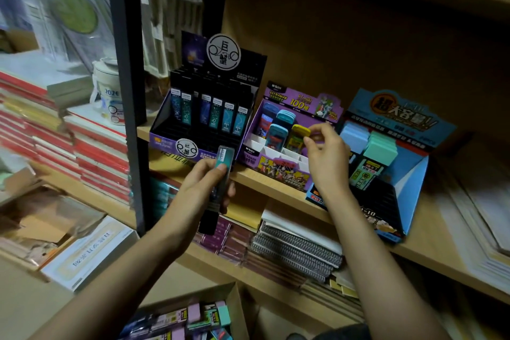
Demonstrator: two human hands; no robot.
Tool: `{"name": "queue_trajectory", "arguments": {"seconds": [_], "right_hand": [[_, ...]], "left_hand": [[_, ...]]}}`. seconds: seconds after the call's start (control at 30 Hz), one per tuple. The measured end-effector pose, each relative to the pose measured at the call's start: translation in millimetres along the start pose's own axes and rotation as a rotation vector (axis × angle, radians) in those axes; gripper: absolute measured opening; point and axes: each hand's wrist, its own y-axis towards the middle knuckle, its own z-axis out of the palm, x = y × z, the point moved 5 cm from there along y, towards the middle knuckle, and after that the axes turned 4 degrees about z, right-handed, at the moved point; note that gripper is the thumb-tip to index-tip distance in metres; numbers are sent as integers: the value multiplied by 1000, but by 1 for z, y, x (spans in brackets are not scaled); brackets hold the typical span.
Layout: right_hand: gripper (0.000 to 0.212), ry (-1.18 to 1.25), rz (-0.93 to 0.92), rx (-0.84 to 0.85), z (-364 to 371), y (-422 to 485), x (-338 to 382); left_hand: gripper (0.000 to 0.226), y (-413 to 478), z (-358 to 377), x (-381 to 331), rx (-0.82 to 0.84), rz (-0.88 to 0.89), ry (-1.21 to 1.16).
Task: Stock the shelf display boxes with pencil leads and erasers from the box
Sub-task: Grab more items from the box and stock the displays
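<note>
"Where was the yellow case point(301, 130)?"

"In the purple box point(254, 159) on the shelf point(265, 183). The right hand point(325, 152) pinched its top with thumb and finger."

"And the left hand point(204, 188)?"

"It was curled round a few lead cases point(225, 159), just in front of the black box point(249, 74)."

"Were they hard to hold?"

"I think they were light, stiff and slick. Best to pinch the flat sides gently, since the leads inside could snap."
</note>
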Motion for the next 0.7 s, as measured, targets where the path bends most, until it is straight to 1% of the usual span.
{"name": "queue_trajectory", "arguments": {"seconds": [0.07, 0.13, 0.2, 0.27, 0.3, 0.33, 0.37, 0.43, 0.47, 0.5, 0.53, 0.57, 0.7], "right_hand": [[16, -30, 21, 41, 3, 0, -2], [24, -45, 45, 50, 0, -1, 1], [29, -62, 17, -14, -9, -6, 10], [23, -18, -79, -68, -17, -19, 27], [18, 18, -113, -32, -15, -27, 35], [13, 48, -117, 66, -7, -37, 41], [10, 75, -81, 223, 5, -50, 45], [14, 199, 109, 609, 37, -84, 48], [20, 312, 227, 754, 49, -102, 49], [25, 435, 328, 839, 59, -118, 50], [29, 532, 384, 866, 65, -129, 51], [29, 590, 395, 866, 67, -136, 51], [9, 664, 386, 849, 65, -141, 53]], "left_hand": [[12, 1, 0, 2, 1, -16, -51], [12, 2, 0, 2, -5, -10, -59], [13, 3, 0, 2, -17, 13, -61], [13, 5, -1, -1, -38, 39, -63], [14, 5, -2, -3, -47, 49, -63], [14, 6, -2, -5, -56, 59, -60], [14, 6, -2, -6, -66, 72, -56], [13, 7, -3, -11, -99, 102, -62], [13, 6, -4, -12, -117, 112, -75], [14, 6, -5, -14, -133, 120, -89], [14, 6, -6, -16, -145, 129, -100], [14, 7, -7, -17, -153, 137, -98], [14, 8, -12, -19, -192, 128, -45]]}}
